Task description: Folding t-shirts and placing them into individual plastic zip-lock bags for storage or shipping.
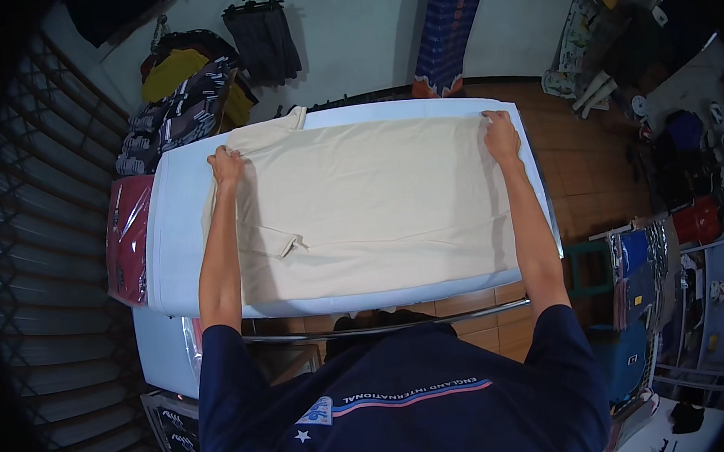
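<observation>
A cream short-sleeved shirt point(359, 188) lies spread lengthwise over a table with a white top point(180, 239). One side of the shirt is folded over near me, with a sleeve point(275, 239) lying on top. My left hand point(227, 165) grips the cloth at the shoulder end, close to the far sleeve point(273, 130). At the far right corner, by the hem, my right hand point(500, 134) pinches the edge between thumb and fingers. Both arms reach across the cloth and hide small parts of it.
Folded clothes point(183, 106) are piled beyond the table's left corner. A red garment in clear plastic point(131, 239) lies at the left edge. A metal bar point(394, 329) runs between me and the table. To the right stand a green stool point(588, 268) and packed garments on a rack point(636, 270).
</observation>
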The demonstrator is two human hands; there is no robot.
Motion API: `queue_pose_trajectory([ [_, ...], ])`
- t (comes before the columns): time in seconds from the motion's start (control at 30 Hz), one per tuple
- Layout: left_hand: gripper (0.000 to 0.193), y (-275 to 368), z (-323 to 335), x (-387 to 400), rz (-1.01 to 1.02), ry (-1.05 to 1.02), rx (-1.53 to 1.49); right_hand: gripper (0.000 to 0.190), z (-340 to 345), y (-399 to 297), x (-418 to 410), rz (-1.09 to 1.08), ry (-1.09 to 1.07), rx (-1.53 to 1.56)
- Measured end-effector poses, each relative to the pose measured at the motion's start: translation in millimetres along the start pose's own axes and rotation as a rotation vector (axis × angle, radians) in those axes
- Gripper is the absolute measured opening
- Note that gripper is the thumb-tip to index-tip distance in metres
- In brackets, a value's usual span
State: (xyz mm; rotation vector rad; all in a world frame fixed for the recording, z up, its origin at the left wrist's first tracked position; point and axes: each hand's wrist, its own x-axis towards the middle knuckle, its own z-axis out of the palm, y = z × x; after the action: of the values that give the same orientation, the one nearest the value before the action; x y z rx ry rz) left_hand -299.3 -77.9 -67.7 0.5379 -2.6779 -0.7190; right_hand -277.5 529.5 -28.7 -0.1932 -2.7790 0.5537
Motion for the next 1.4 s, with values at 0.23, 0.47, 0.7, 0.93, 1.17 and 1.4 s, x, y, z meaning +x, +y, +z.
queue_pose_trajectory([
  [0.23,0.033,9,-5,2,-0.009,0.024,0.001,0.023,-5,13,12,0.088,-0.071,0.012],
  [0.47,0.019,21,-19,1,-0.188,-0.01,-0.187,0.021,-5,26,10,0.027,-0.027,0.145],
  [0.7,0.023,9,-25,1,-0.172,-0.07,-0.433,0.013,-15,32,-3,-0.089,0.125,0.323],
  [0.93,0.014,-21,-68,-83,-0.034,0.088,-1.094,0.013,-49,29,-71,-0.187,0.251,0.454],
  [1.17,0.023,-29,-85,-137,0.043,-0.009,-0.7,0.014,-61,36,-110,-0.164,0.137,0.276],
  [1.4,0.017,-15,-110,-136,0.017,0.041,-0.761,0.014,-79,32,-107,-0.116,0.177,0.367],
])
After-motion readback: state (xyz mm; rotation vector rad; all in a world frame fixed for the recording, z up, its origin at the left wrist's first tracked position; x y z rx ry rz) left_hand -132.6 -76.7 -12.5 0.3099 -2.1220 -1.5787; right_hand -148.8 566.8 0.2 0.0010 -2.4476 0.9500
